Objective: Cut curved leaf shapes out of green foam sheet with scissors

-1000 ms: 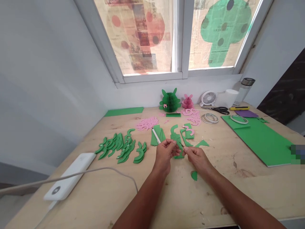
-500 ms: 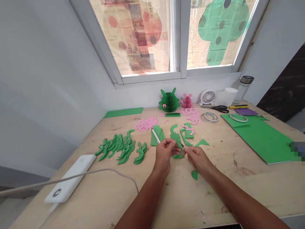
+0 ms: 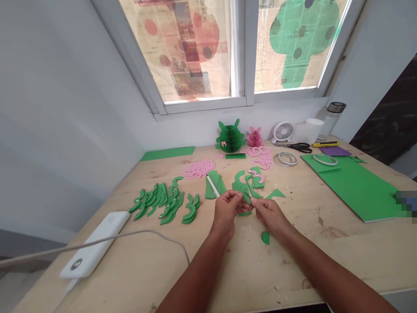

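Note:
My left hand [image 3: 228,211] is closed, its fingertips pinching a piece of green paper [image 3: 245,194]. Close beside it, my right hand [image 3: 267,214] is closed in a pinch at the paper's right edge; whatever sits between its fingers is too small to make out. A white pen [image 3: 213,187] slants over a green paper sheet [image 3: 221,181], its lower end reaching my left knuckles. Beyond my hands lie green paper offcuts, with a pink curved cutout [image 3: 256,176] on top. A small green scrap [image 3: 265,238] rests below my right hand.
Green curved cutouts [image 3: 172,208] are piled at left, near a white power bank [image 3: 94,245] with a cable. Pink cutouts [image 3: 200,168], green [image 3: 230,139] and pink honeycomb figures [image 3: 255,138], tape rolls [image 3: 286,159], scissors [image 3: 299,148] and a fan [image 3: 282,131] stand behind. Green card [image 3: 358,191] lies right.
My hands have drawn slightly closer together at the green paper, and the piece at my left fingertips has shifted. The whole view has tilted a little; other things stay put.

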The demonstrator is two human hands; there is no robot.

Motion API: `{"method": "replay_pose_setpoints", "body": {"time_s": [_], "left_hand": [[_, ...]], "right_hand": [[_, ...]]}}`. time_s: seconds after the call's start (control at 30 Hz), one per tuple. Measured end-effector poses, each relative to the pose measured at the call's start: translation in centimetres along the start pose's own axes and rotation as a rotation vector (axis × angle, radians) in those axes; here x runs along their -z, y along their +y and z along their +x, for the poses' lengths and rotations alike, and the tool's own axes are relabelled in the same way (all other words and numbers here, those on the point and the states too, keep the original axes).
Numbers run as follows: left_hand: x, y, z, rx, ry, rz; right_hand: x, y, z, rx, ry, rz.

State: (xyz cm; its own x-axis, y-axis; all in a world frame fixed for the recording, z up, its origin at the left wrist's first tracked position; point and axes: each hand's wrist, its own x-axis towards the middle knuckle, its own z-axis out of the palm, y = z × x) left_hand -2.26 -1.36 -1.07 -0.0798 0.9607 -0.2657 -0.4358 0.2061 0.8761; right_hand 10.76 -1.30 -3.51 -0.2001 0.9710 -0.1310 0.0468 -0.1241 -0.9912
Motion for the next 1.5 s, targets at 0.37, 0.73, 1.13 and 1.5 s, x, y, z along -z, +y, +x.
{"method": "replay_pose_setpoints", "body": {"time_s": [0.37, 0.73, 1.13, 1.5], "left_hand": [[-0.15, 0.04, -0.07, -0.003, 0.011, -0.007], [-0.28, 0.21, -0.30, -0.016, 0.017, 0.002], [-0.42, 0.05, -0.26, -0.026, 0.027, -0.004], [-0.54, 0.01, -0.34, -0.028, 0.046, -0.025]], "right_hand": [[-0.04, 0.21, -0.02, 0.018, 0.001, -0.004], [-0.12, -0.25, -0.05, 0.014, 0.003, -0.017], [-0.15, 0.12, -0.05, 0.027, 0.020, -0.010], [-0.26, 0.15, -0.12, 0.029, 0.031, -0.016]]}}
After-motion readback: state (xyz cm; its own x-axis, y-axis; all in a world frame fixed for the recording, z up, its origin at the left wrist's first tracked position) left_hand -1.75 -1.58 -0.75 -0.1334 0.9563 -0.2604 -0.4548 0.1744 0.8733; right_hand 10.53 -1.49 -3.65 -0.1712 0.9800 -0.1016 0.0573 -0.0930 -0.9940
